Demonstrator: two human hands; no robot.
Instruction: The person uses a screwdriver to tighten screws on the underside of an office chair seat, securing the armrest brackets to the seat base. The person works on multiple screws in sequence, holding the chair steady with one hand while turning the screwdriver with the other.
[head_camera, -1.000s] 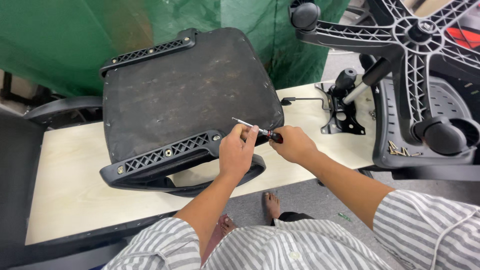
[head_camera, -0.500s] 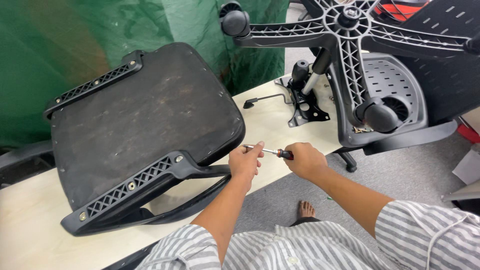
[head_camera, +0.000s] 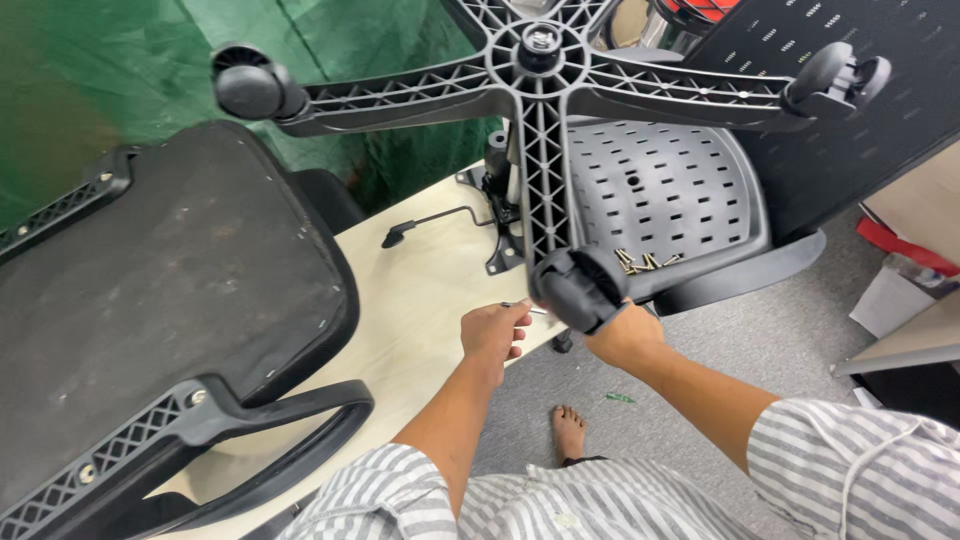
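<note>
While the left hand (head_camera: 495, 335) curls closed around a thin metal tool (head_camera: 527, 308) at the near edge of the pale worktable (head_camera: 425, 300), the right hand (head_camera: 622, 335) sits mostly hidden behind a caster (head_camera: 578, 288) of the upturned chair base (head_camera: 540, 70); its fingers cannot be made out. An inverted seat (head_camera: 160, 300) overhangs the table's left end.

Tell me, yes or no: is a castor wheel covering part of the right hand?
Yes: a black castor on the chair base sits in front of the right hand.
</note>
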